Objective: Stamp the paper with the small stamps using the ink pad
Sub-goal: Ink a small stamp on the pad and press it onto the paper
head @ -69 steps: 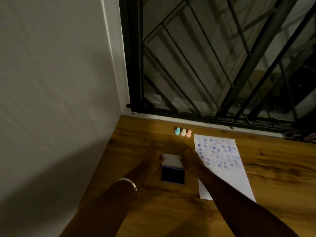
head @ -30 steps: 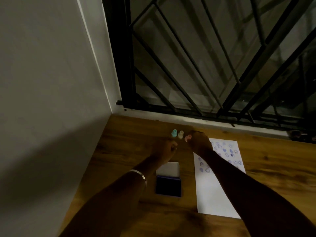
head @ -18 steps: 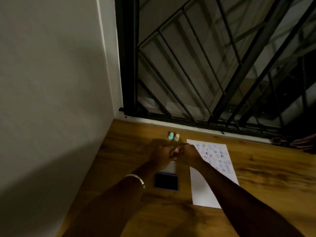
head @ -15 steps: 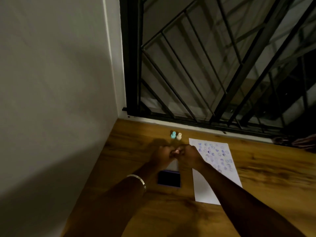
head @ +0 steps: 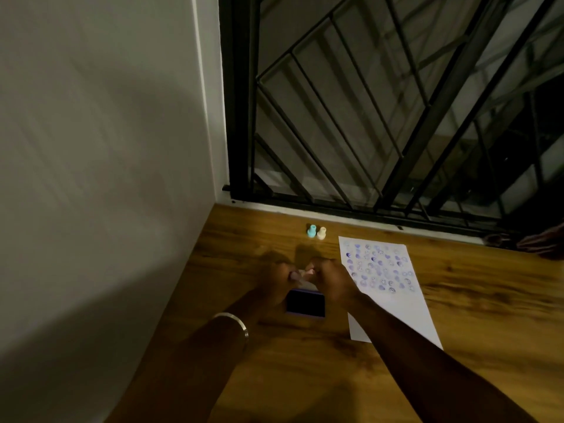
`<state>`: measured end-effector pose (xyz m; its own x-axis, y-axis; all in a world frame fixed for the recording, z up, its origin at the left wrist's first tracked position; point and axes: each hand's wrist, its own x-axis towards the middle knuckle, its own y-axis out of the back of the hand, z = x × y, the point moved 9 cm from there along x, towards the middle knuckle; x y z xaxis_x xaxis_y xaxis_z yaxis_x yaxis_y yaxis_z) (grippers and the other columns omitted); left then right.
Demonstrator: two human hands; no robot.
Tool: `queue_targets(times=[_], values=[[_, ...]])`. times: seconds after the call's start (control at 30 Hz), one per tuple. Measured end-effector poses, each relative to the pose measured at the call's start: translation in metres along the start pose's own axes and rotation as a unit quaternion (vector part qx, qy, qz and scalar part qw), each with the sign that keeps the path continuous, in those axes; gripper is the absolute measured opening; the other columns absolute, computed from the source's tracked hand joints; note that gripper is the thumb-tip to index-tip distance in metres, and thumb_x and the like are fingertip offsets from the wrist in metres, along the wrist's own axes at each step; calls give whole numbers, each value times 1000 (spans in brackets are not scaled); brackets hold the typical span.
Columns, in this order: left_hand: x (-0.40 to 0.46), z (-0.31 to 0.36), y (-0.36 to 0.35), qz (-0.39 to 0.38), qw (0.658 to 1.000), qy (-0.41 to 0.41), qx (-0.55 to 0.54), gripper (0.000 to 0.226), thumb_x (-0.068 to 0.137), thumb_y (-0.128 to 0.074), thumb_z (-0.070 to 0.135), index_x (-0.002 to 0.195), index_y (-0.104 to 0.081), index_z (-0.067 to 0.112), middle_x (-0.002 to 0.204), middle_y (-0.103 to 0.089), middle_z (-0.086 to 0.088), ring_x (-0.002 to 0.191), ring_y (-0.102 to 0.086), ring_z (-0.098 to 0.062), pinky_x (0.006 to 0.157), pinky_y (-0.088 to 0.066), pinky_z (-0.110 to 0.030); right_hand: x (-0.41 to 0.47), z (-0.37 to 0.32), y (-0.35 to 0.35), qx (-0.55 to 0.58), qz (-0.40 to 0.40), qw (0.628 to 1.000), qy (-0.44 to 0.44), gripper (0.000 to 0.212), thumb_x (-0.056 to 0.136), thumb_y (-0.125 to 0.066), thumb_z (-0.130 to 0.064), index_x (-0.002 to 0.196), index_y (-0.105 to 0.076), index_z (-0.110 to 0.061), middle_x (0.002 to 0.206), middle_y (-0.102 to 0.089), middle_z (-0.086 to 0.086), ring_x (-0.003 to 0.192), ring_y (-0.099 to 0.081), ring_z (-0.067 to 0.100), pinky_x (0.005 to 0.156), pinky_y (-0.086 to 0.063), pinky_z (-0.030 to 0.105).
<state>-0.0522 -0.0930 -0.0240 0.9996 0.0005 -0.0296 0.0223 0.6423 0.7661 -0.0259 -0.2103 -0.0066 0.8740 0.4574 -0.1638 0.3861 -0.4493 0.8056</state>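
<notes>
Both hands meet over the far end of the open ink pad. The left hand and the right hand are each curled into a loose fist, their fingertips pinched together on a small pale pink stamp held between them; the dim, blurred view does not show whether it is one piece or two. A thin silver metal bangle circles the left wrist. Just near of the hands, the rectangular ink pad lies flat on the glossy wood-grain tabletop, its dark blue inked face up in a lilac case. Right of the pad lies the white paper sheet, its far half dotted with small purple and blue prints. Farther off, a small teal peg-shaped stamp and a cream one stand upright, just beside each other, near the black metal window grille.
</notes>
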Motion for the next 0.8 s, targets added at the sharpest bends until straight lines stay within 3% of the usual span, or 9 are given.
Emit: queue_targets(times=[0.13, 0.2, 0.3, 0.4, 0.53, 0.67, 0.8], values=[[-9, -20, 15, 86, 990, 48, -97, 17, 95, -55, 17, 91, -62, 3, 91, -65, -12, 86, -62, -28, 66, -36, -25, -7, 3, -9, -79, -60, 995, 4, 9, 90, -61, -31, 94, -65, -24, 94, -67, -1, 84, -62, 14, 76, -52, 29], [-12, -27, 18, 108, 979, 66, -157, 11, 94, -55, 9, 83, -56, 7, 82, -57, -9, 78, -58, -25, 65, -34, -22, -12, 3, -16, -115, -82, 990, 11, 13, 89, -62, -31, 96, -66, -21, 97, -67, 1, 88, -62, 16, 78, -52, 31], [-13, -30, 19, 102, 965, 73, -231, 11, 90, -54, 11, 83, -55, 2, 79, -56, -19, 75, -56, -29, 70, -47, -43, -19, 1, -25, -170, -101, 979, 41, 18, 89, -64, -33, 101, -66, -20, 109, -69, 4, 99, -63, 19, 85, -54, 35], [-13, -28, 15, 81, 966, 73, -233, 13, 87, -60, 14, 83, -55, 2, 85, -60, -30, 80, -60, -39, 74, -51, -48, -23, -3, -30, -192, -102, 974, 63, 20, 90, -64, -30, 105, -64, -16, 112, -68, 7, 103, -64, 21, 90, -55, 38], [-14, -29, 1, 38, 973, 87, -210, 11, 88, -64, 9, 90, -57, 1, 83, -59, -18, 79, -58, -26, 71, -46, -34, -21, -11, -35, -235, -90, 964, 86, 21, 92, -63, -20, 110, -62, -10, 113, -68, 10, 106, -64, 24, 92, -52, 35], [-17, -34, -7, 40, 977, 111, -175, 11, 91, -60, 17, 83, -52, 14, 71, -51, 6, 75, -54, -15, 56, -34, -16, -19, -11, -44, -281, -63, 953, 100, 23, 93, -60, -14, 114, -60, -5, 114, -68, 14, 107, -65, 28, 94, -52, 40], [-16, -33, -9, 58, 973, 124, -184, 7, 92, -58, 12, 86, -54, 10, 78, -53, 1, 78, -52, -14, 56, -33, -12, -17, -10, -49, -305, -44, 945, 113, 31, 94, -58, -17, 122, -57, -5, 120, -66, 15, 110, -63, 30, 98, -50, 41]])
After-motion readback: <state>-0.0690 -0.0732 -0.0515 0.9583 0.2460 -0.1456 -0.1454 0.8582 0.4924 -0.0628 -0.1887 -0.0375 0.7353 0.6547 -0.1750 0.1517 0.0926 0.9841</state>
